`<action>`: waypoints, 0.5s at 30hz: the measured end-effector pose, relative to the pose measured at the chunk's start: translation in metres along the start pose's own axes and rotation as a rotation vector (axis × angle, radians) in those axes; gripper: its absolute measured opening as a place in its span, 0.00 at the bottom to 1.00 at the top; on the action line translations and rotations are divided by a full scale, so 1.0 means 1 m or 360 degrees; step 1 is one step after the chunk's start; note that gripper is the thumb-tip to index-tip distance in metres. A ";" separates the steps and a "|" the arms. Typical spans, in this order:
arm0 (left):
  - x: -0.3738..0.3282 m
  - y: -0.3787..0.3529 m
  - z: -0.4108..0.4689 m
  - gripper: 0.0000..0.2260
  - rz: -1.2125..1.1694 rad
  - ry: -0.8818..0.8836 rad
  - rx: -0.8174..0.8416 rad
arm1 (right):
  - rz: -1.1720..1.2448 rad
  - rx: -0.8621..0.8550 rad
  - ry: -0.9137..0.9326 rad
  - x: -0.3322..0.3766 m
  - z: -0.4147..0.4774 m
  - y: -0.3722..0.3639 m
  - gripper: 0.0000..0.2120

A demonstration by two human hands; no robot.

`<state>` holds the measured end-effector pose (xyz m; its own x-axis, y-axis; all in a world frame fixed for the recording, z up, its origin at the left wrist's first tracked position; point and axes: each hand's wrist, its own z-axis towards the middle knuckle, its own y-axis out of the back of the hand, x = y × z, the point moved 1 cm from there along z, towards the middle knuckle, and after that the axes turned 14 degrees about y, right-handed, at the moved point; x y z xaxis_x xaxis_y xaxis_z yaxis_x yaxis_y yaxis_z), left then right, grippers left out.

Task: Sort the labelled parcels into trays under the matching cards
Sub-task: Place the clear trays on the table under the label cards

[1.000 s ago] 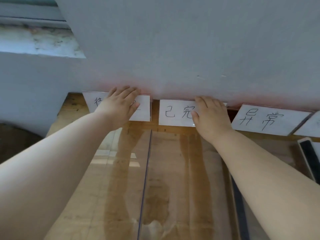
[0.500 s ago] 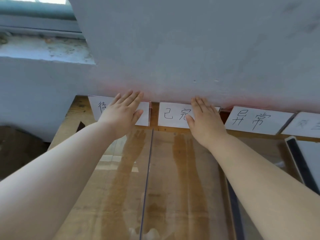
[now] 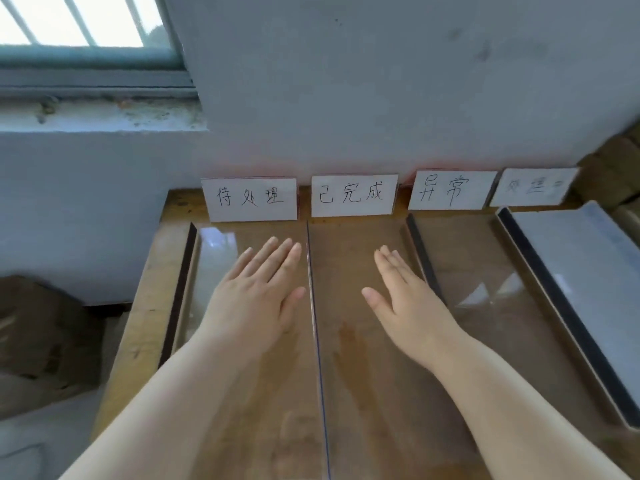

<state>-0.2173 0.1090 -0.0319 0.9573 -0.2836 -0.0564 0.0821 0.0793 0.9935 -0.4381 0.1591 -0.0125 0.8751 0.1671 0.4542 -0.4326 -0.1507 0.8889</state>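
Both our hands have drawn back from the cards at the wall, where their fingers lay a moment ago. Our left hand [image 3: 256, 292] is now palm down with its fingers straight and close together, holding nothing, over the leftmost clear tray [image 3: 214, 268]. Our right hand [image 3: 405, 299] is likewise flat and released, thumb spread, over the second clear tray [image 3: 346, 268]. We cannot tell whether either palm touches the tray floor.

A thin shared edge runs between those two trays, passing between our hands. To the right a third clear tray [image 3: 485, 268] begins at a dark wall beside our right hand, and beyond it lies a grey-floored tray [image 3: 588, 271] with a dark side wall.

Four white handwritten cards stand in a row against the wall, one above each tray: the 待处理 card [image 3: 251, 199], the 已完成 card [image 3: 353, 195], the 异常 card [image 3: 450, 190], and a fourth card [image 3: 533, 187] too blurred for us to read.

The trays sit on a wooden table [image 3: 145, 306]. Up and to the left is a barred window [image 3: 86, 22].
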 end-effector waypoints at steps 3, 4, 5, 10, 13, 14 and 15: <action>0.003 0.002 -0.042 0.26 -0.0004 -0.0077 0.0032 | 0.0105 -0.0057 -0.0114 0.015 -0.043 -0.011 0.30; 0.003 0.002 -0.056 0.26 -0.0011 -0.0076 0.0056 | 0.0132 -0.0075 -0.0146 0.019 -0.056 -0.015 0.30; 0.002 0.004 -0.069 0.26 -0.0022 -0.0063 0.0089 | 0.0153 -0.0090 -0.0175 0.023 -0.069 -0.017 0.30; -0.016 0.016 -0.108 0.30 -0.0234 0.0061 0.0167 | 0.0102 -0.0118 -0.0185 0.023 -0.125 -0.015 0.31; -0.039 0.028 -0.110 0.30 -0.0255 0.0017 0.0111 | 0.0065 -0.0153 -0.0177 0.007 -0.158 0.001 0.31; -0.050 0.033 -0.110 0.30 -0.0250 0.0005 0.0095 | 0.0051 -0.0173 -0.0192 0.000 -0.168 0.009 0.32; -0.063 0.039 -0.109 0.30 -0.0246 -0.0003 0.0081 | 0.0036 -0.0190 -0.0207 -0.008 -0.179 0.017 0.32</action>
<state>-0.2444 0.2344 -0.0009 0.9338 -0.2904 -0.2090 0.2142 -0.0142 0.9767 -0.4912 0.3296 0.0094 0.8822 0.0364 0.4694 -0.4683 -0.0348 0.8829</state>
